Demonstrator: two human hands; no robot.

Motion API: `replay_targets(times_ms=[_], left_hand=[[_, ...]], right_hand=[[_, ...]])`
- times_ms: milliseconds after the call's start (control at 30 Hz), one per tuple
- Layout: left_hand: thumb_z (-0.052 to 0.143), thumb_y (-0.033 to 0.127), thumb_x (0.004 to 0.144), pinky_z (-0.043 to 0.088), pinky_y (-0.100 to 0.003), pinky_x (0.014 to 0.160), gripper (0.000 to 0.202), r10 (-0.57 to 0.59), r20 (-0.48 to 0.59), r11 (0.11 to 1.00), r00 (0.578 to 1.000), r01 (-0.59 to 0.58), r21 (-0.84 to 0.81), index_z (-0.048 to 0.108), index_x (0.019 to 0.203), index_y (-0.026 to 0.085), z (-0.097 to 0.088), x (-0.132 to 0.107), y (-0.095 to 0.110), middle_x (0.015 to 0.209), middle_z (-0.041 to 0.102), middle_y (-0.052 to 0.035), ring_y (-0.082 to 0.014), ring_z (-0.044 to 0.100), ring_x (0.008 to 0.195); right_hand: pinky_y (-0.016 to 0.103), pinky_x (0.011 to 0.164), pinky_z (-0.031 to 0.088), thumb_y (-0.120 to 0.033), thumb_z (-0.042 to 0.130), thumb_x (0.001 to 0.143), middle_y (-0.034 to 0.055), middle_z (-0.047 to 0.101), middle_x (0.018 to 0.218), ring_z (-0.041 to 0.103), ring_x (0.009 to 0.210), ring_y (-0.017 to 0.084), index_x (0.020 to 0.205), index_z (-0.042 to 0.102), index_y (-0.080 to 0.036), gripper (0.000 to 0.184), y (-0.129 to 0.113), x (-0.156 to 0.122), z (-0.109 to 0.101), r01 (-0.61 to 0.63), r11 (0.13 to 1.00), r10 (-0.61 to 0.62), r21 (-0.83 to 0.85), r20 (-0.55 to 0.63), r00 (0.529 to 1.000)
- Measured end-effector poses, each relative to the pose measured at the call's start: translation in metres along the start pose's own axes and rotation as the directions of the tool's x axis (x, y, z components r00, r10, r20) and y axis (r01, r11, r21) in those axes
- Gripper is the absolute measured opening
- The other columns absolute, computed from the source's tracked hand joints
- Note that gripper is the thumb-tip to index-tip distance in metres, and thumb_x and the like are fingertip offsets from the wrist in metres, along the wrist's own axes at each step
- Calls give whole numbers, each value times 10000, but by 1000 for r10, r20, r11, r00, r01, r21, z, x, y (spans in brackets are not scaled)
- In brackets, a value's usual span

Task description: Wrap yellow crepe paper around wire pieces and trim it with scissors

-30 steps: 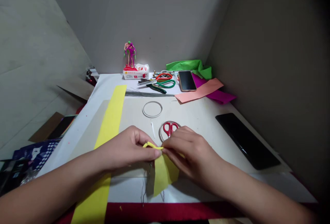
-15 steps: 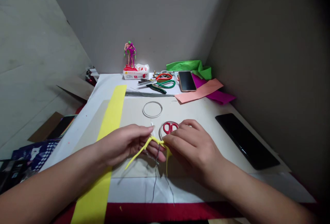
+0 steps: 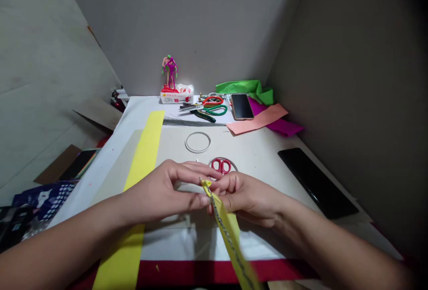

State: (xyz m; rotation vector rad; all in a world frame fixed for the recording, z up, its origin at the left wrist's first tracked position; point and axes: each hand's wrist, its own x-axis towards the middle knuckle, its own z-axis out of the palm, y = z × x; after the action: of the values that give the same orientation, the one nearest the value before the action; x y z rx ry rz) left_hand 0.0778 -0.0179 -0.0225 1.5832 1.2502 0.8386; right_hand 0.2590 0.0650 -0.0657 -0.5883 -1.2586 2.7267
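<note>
My left hand (image 3: 170, 189) and my right hand (image 3: 249, 196) meet over the near middle of the table. Between them is a yellow paper-wrapped wire (image 3: 207, 185), its bent yellow end poking up at the fingertips. The left thumb presses against it from the near side. My right thumb and fingers pinch it just to the right. From the grip, a yellow paper strip (image 3: 236, 250) with dark twisted wire along it hangs toward me, its lower end blurred. Red-handled scissors (image 3: 220, 165) lie just beyond the fingers, blades hidden.
A long yellow strip (image 3: 147, 156) lies at left. Ahead are a wire ring (image 3: 198, 142), thin wires (image 3: 190, 122), green-handled scissors (image 3: 214, 109), a phone (image 3: 242, 106) and coloured paper (image 3: 257, 119). A small figure (image 3: 170, 71) stands on a box (image 3: 175, 97). At right lies a black slab (image 3: 317, 183).
My hands have drawn together, and my left hand has turned and closed from a half-open pose. The yellow-wrapped wire has swung round, so its strip and twisted wire now point toward me.
</note>
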Motion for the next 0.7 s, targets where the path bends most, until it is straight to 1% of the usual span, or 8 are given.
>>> replay_targets(times_ms=[100, 267, 333, 400, 467, 500, 600, 700], left_hand=[[720, 268, 770, 393, -324, 1027, 175, -2, 21, 1000, 1000, 2, -16, 764, 939, 259, 0, -3, 3, 1129, 703, -52, -219, 544, 1195], [752, 239, 726, 425, -330, 994, 84, -94, -40, 991, 995, 89, -97, 782, 804, 225, 2, -7, 7, 1031, 729, -56, -245, 573, 1147], [726, 224, 750, 470, -322, 924, 99, -156, -50, 971, 987, 144, -190, 774, 835, 207, 3, -7, 8, 993, 733, -59, -227, 636, 1020], [661, 235, 808, 510, -333, 829, 133, -200, -14, 930, 980, 185, -317, 756, 883, 181, 5, -6, 7, 868, 740, -61, -204, 679, 831], [618, 251, 839, 519, -339, 771, 161, -224, -8, 889, 975, 201, -412, 742, 870, 153, 4, -5, 6, 741, 724, -54, -197, 677, 726], [626, 256, 832, 516, -335, 770, 160, -240, -42, 878, 970, 198, -435, 738, 835, 143, 4, -4, 4, 723, 719, -54, -199, 676, 729], [722, 248, 745, 497, -295, 792, 127, -325, -232, 867, 917, 191, -461, 743, 814, 143, 0, -1, 0, 826, 740, -59, -192, 668, 800], [757, 220, 701, 487, -276, 804, 170, -357, -314, 854, 880, 171, -492, 750, 855, 148, -3, 1, -4, 863, 749, -60, -179, 662, 820]], right_hand=[[129, 548, 448, -212, 845, 613, 0, 694, 668, 608, 557, 42, 717, 729, -98, 194, 3, -1, 5, -31, 999, 29, 28, 70, 997], [128, 501, 432, -256, 794, 695, -4, 672, 643, 586, 530, 41, 759, 728, -105, 177, 2, -3, 9, 5, 1000, -4, -6, 117, 993], [136, 497, 428, -275, 774, 714, -2, 667, 625, 571, 510, 44, 774, 719, -108, 186, 0, -2, 9, 6, 999, -2, -44, 98, 995], [160, 520, 442, -312, 753, 727, 18, 681, 653, 585, 537, 66, 814, 711, -116, 219, -1, -1, 8, 12, 997, -6, -74, 80, 997], [210, 599, 483, -346, 737, 727, 39, 698, 720, 620, 627, 107, 860, 709, -135, 251, -2, 1, 7, 106, 989, -103, -100, 37, 994], [241, 658, 500, -347, 727, 728, 47, 704, 764, 632, 682, 128, 876, 710, -147, 250, -2, 1, 7, 181, 977, -182, -110, 3, 983], [344, 805, 506, -302, 619, 762, 78, 706, 903, 644, 845, 204, 891, 718, -164, 213, -7, -4, 6, 400, 907, -413, -131, -94, 906], [374, 875, 487, -183, 570, 690, 86, 691, 1022, 636, 955, 246, 1003, 705, -172, 341, -15, -14, 4, 458, 864, -471, -208, -12, 882]])
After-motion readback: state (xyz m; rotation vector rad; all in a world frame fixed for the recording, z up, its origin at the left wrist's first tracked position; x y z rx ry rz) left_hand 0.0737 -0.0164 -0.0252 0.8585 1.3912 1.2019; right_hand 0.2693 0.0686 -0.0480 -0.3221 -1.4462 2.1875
